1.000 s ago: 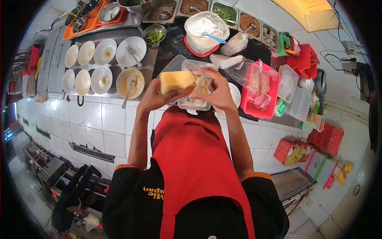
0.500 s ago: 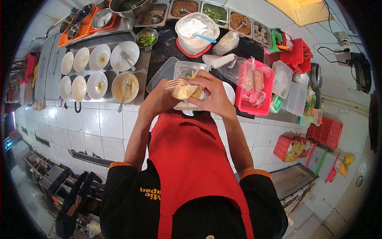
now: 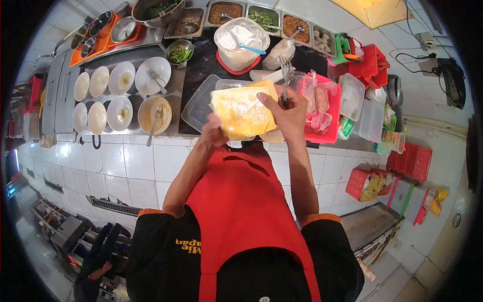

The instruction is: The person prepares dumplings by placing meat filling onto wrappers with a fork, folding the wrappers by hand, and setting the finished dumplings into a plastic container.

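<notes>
A stack of square, yellow wonton wrappers (image 3: 240,116), dusted with white flour, is held up over the counter. My right hand (image 3: 293,117) grips its right side, thumb on top. A metal fork (image 3: 287,75) stands up between that hand's fingers, tines pointing away from me. My left hand (image 3: 213,132), blurred by motion, is closed at the stack's lower left corner. Behind the stack, a clear plastic container (image 3: 229,83) is mostly hidden. Its flat clear lid (image 3: 197,106) lies to the left.
Several white bowls (image 3: 121,110) stand at left, two with forks. A tub of flour (image 3: 226,53) sits behind the stack, near metal trays of toppings (image 3: 264,17). On the right is a pink basket (image 3: 329,133) with bagged food. Another person (image 3: 98,256) is at lower left.
The folded wrapper pinched between both hands is out of sight, and a flat stack of wrappers is now held. The fork has moved from my left hand to my right.
</notes>
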Demonstrator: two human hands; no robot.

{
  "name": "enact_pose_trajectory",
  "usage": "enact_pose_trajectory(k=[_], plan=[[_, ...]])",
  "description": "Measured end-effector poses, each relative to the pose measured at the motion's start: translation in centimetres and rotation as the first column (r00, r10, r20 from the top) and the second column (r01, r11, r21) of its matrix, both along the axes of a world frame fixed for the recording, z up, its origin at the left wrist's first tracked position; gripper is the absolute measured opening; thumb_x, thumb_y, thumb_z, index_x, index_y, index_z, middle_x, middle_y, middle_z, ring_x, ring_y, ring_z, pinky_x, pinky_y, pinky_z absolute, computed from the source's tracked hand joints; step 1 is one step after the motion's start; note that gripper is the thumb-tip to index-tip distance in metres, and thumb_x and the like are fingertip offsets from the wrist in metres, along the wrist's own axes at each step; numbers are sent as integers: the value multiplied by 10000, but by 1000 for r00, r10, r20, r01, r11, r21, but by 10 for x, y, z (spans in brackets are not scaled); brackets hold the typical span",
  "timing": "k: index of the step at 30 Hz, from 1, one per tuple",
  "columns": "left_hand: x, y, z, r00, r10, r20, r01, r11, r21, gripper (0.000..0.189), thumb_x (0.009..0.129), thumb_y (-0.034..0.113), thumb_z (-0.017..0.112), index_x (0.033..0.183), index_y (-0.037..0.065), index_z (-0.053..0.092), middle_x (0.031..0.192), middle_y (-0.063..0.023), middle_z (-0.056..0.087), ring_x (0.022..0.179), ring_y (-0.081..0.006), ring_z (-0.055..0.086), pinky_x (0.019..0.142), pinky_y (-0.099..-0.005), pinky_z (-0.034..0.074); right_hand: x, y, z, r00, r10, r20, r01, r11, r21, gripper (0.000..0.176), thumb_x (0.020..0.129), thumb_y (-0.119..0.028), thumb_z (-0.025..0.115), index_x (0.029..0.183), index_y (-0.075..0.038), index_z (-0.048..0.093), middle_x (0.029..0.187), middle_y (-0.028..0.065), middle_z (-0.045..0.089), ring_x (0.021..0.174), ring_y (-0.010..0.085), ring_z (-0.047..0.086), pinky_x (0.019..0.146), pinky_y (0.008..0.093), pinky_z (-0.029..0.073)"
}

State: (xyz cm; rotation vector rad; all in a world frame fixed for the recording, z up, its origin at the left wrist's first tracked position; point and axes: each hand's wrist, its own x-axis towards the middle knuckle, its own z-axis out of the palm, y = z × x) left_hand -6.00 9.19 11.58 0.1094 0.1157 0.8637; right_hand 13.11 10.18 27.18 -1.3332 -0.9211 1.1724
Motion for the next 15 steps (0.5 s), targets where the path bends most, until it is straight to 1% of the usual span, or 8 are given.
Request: enact_pose_trajectory(k=[1, 3, 7, 9, 10, 11, 13, 15], plan=[[4, 3, 13, 944, -20, -328, 19, 1000, -6, 727, 893, 276, 705, 1457, -8, 344, 1395, -169, 524, 1237, -314, 582, 1018, -460, 516, 4, -3, -11, 996, -10, 89, 9, 1000, 8, 214, 797, -29, 822, 980, 16, 720, 833, -52, 619, 707, 11, 519, 595, 176, 393], [14, 8, 56, 861, 0, -509, -11, 1000, -19, 697, 889, 236, 720, 1438, -13, 369, 1335, -179, 559, 1173, -286, 625, 955, -422, 553, 7, -6, -14, 984, -20, 179, 17, 1000, 16, 215, 810, -26, 813, 998, 16, 721, 846, -54, 620, 707, 5, 520, 599, 170, 396], [7, 18, 92, 830, 22, -557, 43, 994, 103, 549, 898, 199, 729, 1339, -34, 500, 1280, -168, 620, 1136, -237, 648, 917, -382, 564, 21, -16, -14, 994, 19, 108, -26, 998, 57, 340, 778, -27, 831, 1086, 13, 693, 888, -60, 579, 669, -1, 469, 600, 164, 383], [-3, 24, 105, 541, 367, -756, 325, 738, 591, 504, 936, 252, 698, 1296, -63, 541, 1210, -169, 674, 1081, -218, 671, 927, -375, 558, 32, -20, -14, 994, 16, 110, -27, 995, 98, 417, 755, -32, 846, 1132, 17, 674, 903, -63, 555, 671, 2, 452, 607, 161, 379], [2, 22, 122, 493, 582, -647, 223, 634, 740, 454, 868, 204, 761, 1221, -46, 622, 1194, -151, 698, 1058, -217, 689, 908, -350, 557, 36, -21, -12, 996, 52, 67, -59, 992, 108, 486, 730, -36, 860, 1167, 20, 653, 917, -58, 532, 686, 8, 444, 618, 160, 377], [1, 28, 132, 498, 580, -644, 224, 632, 742, 454, 868, 204, 761, 1221, -46, 622, 1194, -151, 698, 1058, -217, 689, 908, -350, 557, 40, -22, -10, 996, 89, 24, -92, 989, 120, 555, 705, -41, 873, 1201, 24, 633, 932, -53, 509, 701, 14, 437, 630, 160, 376], [-6, 43, 141, 370, 856, -361, 510, 138, 849, 501, 760, 142, 808, 1212, -10, 655, 1227, -132, 692, 1053, -257, 700, 902, -337, 554, 46, -25, -16, 991, 122, 61, -130, 982, 139, 583, 702, -45, 874, 1221, 26, 618, 933, -45, 499, 716, 21, 438, 640, 165, 382], [-13, 48, 134, 382, 846, -371, 495, 152, 856, 607, 685, 143, 822, 1254, 29, 646, 1238, -113, 688, 1046, -290, 701, 904, -348, 553, 51, -28, -24, 983, 159, 95, -173, 972, 161, 610, 699, -49, 874, 1241, 29, 603, 934, -38, 489, 730, 27, 440, 650, 170, 388]])
